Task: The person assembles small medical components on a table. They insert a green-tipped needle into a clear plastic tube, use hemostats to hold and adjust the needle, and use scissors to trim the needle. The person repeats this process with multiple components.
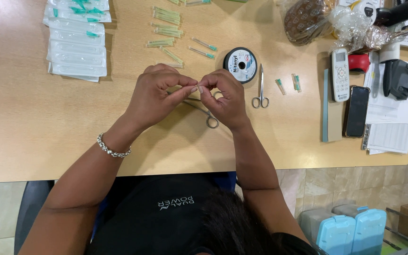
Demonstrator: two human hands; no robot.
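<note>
Both hands, left hand and right hand, meet fingertip to fingertip mid-worktop, pinching something too fine to identify (steel scissors lie within reach).

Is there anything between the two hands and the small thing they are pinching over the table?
Nothing visible. The left hand and right hand meet fingertip to fingertip above the wooden table, pinching something too small to identify. A second pair of scissors lies under the hands; the spool and the small scissors lie off to the side.
</note>
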